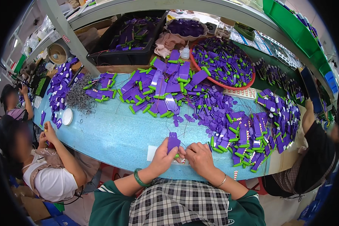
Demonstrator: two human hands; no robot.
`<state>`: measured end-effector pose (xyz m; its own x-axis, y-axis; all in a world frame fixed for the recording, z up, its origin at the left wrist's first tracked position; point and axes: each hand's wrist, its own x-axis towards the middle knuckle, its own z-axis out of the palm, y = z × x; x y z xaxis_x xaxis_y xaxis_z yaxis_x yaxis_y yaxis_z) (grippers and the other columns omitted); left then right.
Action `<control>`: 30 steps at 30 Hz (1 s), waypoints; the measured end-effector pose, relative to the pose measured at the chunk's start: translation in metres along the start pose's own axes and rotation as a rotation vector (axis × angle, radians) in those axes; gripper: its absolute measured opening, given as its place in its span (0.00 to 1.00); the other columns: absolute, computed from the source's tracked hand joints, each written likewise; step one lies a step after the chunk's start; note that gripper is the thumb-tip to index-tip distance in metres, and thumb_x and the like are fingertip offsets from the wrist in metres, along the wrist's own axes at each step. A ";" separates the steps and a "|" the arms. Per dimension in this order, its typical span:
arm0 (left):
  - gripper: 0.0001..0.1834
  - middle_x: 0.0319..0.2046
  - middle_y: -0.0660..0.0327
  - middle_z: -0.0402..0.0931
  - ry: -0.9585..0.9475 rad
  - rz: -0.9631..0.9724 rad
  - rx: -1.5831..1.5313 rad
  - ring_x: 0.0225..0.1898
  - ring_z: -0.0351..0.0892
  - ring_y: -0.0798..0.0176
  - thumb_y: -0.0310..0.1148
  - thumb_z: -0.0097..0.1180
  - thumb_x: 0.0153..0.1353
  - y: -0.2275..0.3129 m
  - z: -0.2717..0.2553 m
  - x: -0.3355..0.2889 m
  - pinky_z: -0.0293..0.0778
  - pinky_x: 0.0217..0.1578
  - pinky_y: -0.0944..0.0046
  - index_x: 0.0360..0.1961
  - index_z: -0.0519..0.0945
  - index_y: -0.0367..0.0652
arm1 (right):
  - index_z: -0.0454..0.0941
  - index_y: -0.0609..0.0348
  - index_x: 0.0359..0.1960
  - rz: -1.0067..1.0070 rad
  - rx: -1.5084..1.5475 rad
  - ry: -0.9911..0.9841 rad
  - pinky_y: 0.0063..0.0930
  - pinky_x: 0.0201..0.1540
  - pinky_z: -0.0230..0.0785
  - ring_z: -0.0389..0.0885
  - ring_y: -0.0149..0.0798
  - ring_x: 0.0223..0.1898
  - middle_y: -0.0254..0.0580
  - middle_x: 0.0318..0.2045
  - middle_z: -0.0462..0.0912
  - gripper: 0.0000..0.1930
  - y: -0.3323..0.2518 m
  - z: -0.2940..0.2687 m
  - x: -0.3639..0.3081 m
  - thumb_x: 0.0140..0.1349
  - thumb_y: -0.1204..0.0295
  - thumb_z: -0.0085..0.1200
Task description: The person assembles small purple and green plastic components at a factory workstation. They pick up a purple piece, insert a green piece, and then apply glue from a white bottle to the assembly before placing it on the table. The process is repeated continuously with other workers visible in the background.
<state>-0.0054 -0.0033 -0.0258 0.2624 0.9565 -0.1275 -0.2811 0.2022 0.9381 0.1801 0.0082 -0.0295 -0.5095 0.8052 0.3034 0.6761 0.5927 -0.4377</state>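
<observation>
My left hand [161, 159] is closed around a flat purple plastic part [173, 141], which stands up between thumb and fingers with a bit of green at its lower end. Close beside it, the fingers of my right hand [200, 159] are pinched together; whatever is in them is hidden. A thin wire rises by the held part. Under my hands lies a white sheet [151, 152]. To the right of my right hand is a pile of purple parts with green ends and striped strips [248, 135].
Beyond my hands, a heap of purple-and-green parts [160, 84] and small purple pieces [214, 109] covers the blue table [113, 132]. Behind stand a red-rimmed basket [254, 77] and a black bin [120, 58]. Co-workers sit left [56, 180] and right [312, 158].
</observation>
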 end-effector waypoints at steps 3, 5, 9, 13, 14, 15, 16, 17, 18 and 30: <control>0.08 0.34 0.59 0.76 -0.043 -0.051 0.062 0.34 0.77 0.69 0.27 0.48 0.67 -0.016 -0.007 0.005 0.78 0.33 0.68 0.46 0.70 0.37 | 0.78 0.52 0.28 0.034 0.143 0.002 0.33 0.37 0.62 0.75 0.39 0.35 0.32 0.32 0.78 0.07 0.002 -0.002 0.002 0.48 0.74 0.63; 0.08 0.31 0.62 0.76 -0.073 -0.123 0.182 0.31 0.76 0.71 0.29 0.52 0.65 -0.007 -0.008 0.006 0.75 0.31 0.70 0.43 0.73 0.37 | 0.78 0.53 0.27 0.090 0.360 0.011 0.33 0.40 0.64 0.76 0.41 0.37 0.33 0.34 0.80 0.06 0.007 -0.011 0.007 0.48 0.76 0.62; 0.07 0.25 0.66 0.77 -0.113 -0.155 0.336 0.24 0.74 0.75 0.31 0.58 0.62 0.013 -0.002 0.007 0.71 0.26 0.72 0.36 0.79 0.37 | 0.77 0.55 0.31 0.148 0.428 -0.065 0.35 0.41 0.63 0.77 0.42 0.37 0.36 0.32 0.81 0.06 0.004 -0.041 0.017 0.52 0.76 0.60; 0.06 0.24 0.67 0.77 -0.095 -0.176 0.178 0.22 0.72 0.76 0.30 0.59 0.61 0.015 0.000 0.011 0.70 0.24 0.72 0.34 0.79 0.38 | 0.77 0.58 0.30 0.099 0.351 0.240 0.35 0.42 0.65 0.78 0.43 0.36 0.38 0.30 0.81 0.06 -0.009 -0.053 0.028 0.51 0.77 0.61; 0.06 0.24 0.67 0.77 -0.025 -0.120 0.180 0.21 0.72 0.77 0.30 0.59 0.60 0.015 0.001 0.012 0.70 0.23 0.72 0.33 0.79 0.38 | 0.77 0.59 0.30 0.112 0.369 0.272 0.35 0.42 0.66 0.78 0.42 0.36 0.39 0.30 0.81 0.06 -0.010 -0.055 0.028 0.50 0.78 0.61; 0.05 0.23 0.67 0.77 0.045 -0.065 0.180 0.21 0.72 0.77 0.30 0.59 0.60 0.014 0.003 0.013 0.69 0.23 0.72 0.33 0.79 0.39 | 0.77 0.60 0.29 0.127 0.385 0.303 0.35 0.42 0.67 0.79 0.42 0.36 0.41 0.30 0.81 0.06 -0.011 -0.056 0.028 0.49 0.79 0.61; 0.05 0.23 0.67 0.77 0.115 -0.010 0.179 0.21 0.72 0.77 0.30 0.59 0.60 0.014 0.004 0.014 0.69 0.23 0.72 0.33 0.79 0.39 | 0.78 0.60 0.30 0.156 0.382 0.258 0.34 0.42 0.67 0.79 0.42 0.37 0.41 0.31 0.82 0.06 -0.009 -0.056 0.026 0.49 0.79 0.61; 0.06 0.25 0.65 0.78 0.178 0.004 0.241 0.24 0.75 0.75 0.29 0.60 0.59 0.019 0.002 0.013 0.71 0.27 0.71 0.34 0.79 0.38 | 0.78 0.60 0.31 0.184 0.380 0.212 0.34 0.43 0.67 0.79 0.42 0.37 0.41 0.32 0.82 0.06 -0.005 -0.058 0.023 0.50 0.79 0.60; 0.06 0.26 0.65 0.79 0.153 0.065 0.305 0.26 0.75 0.75 0.28 0.60 0.59 0.025 0.005 0.012 0.72 0.29 0.72 0.34 0.80 0.37 | 0.78 0.61 0.31 0.215 0.379 0.168 0.34 0.43 0.67 0.80 0.42 0.38 0.41 0.33 0.82 0.07 -0.003 -0.059 0.020 0.50 0.80 0.60; 0.05 0.23 0.63 0.77 -0.023 -0.088 0.034 0.22 0.74 0.71 0.28 0.58 0.62 0.028 0.005 0.015 0.71 0.22 0.69 0.32 0.79 0.38 | 0.76 0.60 0.38 0.340 0.822 0.200 0.28 0.41 0.67 0.77 0.37 0.42 0.40 0.42 0.78 0.10 -0.018 -0.047 0.026 0.55 0.75 0.61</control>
<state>-0.0051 0.0159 0.0003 0.3060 0.9302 -0.2029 -0.2246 0.2777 0.9340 0.1793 0.0197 0.0259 -0.1986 0.9678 0.1548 0.1420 0.1847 -0.9725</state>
